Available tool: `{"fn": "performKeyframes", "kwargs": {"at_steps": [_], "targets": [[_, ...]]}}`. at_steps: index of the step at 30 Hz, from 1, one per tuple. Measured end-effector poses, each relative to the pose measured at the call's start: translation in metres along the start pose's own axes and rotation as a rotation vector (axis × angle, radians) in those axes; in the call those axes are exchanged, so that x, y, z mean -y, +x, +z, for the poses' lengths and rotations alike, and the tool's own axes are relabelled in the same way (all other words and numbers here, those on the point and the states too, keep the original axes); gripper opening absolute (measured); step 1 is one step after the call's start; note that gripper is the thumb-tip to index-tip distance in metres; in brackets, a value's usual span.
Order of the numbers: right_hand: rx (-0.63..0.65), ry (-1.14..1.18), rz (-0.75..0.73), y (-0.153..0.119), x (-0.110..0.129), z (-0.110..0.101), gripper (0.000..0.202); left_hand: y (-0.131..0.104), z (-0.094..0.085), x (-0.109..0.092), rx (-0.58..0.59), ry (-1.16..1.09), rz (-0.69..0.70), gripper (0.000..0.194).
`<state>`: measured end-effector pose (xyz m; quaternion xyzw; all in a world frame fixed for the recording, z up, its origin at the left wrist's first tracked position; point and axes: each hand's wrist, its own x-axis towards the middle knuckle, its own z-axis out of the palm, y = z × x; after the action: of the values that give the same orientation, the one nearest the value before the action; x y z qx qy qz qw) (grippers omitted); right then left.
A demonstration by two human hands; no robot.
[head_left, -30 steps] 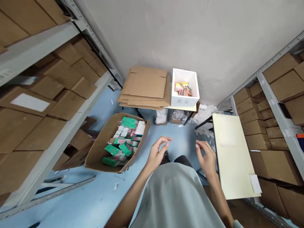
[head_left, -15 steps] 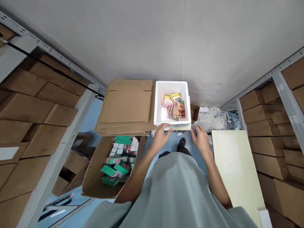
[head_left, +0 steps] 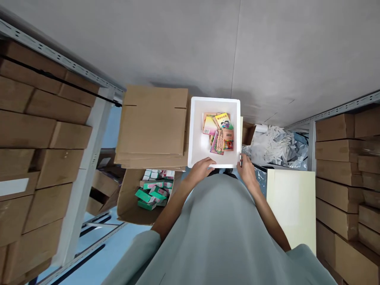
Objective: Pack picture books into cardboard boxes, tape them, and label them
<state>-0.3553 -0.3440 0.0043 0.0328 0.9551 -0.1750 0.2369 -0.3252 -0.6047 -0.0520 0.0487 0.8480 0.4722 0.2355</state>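
touching near corners of white bin (head_left: 197, 152) with left hand (head_left: 202, 169) and right hand (head_left: 246, 170); cannot tell if gripping. could slide booklets (head_left: 219, 132) by tilting unevenly.

White rectangular open-topped bin (head_left: 216, 100), upright, right in front of me, near rim at my left hand (head_left: 202, 168), near right corner at my right hand (head_left: 246, 170). Inside: loose pile of small flat booklet-like packs (head_left: 219, 134), overlapping at angles, bare white floor around. Yellow pack with cartoon figures (head_left: 224, 121) on top, tilted; pink-and-yellow pack with barcode (head_left: 209, 126) left of it; tan packs (head_left: 220, 141) nearer me. Print too small to read.
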Motion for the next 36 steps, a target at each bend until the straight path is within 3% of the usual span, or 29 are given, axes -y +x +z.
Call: {"fn": "performKeyframes", "kwargs": {"at_steps": [4,8,11,15,18,21,24,27,30,32,34,36], "targets": [[0.033,-0.053,0.067,-0.002,0.015,0.001,0.042,0.015,-0.014,0.003,0.065,-0.046,-0.094,0.028],[0.044,-0.160,0.112,0.013,0.037,-0.014,0.038,0.072,-0.033,0.004,0.062,0.182,-0.301,0.042],[-0.034,-0.213,0.093,0.029,0.060,-0.028,0.041,0.121,-0.040,0.006,0.198,0.314,-0.485,0.035],[-0.095,-0.171,0.023,0.047,0.093,-0.036,0.037,0.148,-0.039,0.010,0.252,0.333,-0.520,0.032],[-0.095,-0.118,-0.011,0.053,0.111,-0.034,0.033,0.140,-0.042,0.007,0.244,0.319,-0.465,0.028],[-0.075,-0.043,-0.037,0.055,0.117,-0.025,0.029,0.119,-0.057,-0.002,0.204,0.310,-0.385,0.023],[-0.051,0.119,-0.058,0.053,0.112,-0.017,0.025,0.086,-0.088,-0.014,0.097,0.278,-0.299,0.027],[-0.054,0.406,-0.063,0.047,0.105,-0.016,0.024,0.051,-0.130,-0.027,-0.098,-0.049,-0.131,0.028],[-0.106,0.770,-0.061,0.032,0.102,-0.028,0.039,0.035,-0.165,-0.045,-0.005,-0.381,0.047,0.033],[-0.174,0.964,-0.054,0.015,0.100,-0.042,0.047,0.037,-0.176,-0.061,0.112,-0.467,0.149,0.038],[-0.266,1.068,-0.027,-0.008,0.097,-0.058,0.047,0.048,-0.174,-0.080,0.193,-0.480,0.221,0.041],[-0.381,1.103,0.012,-0.036,0.092,-0.072,0.043,0.063,-0.158,-0.098,0.256,-0.479,0.271,0.043]]}}
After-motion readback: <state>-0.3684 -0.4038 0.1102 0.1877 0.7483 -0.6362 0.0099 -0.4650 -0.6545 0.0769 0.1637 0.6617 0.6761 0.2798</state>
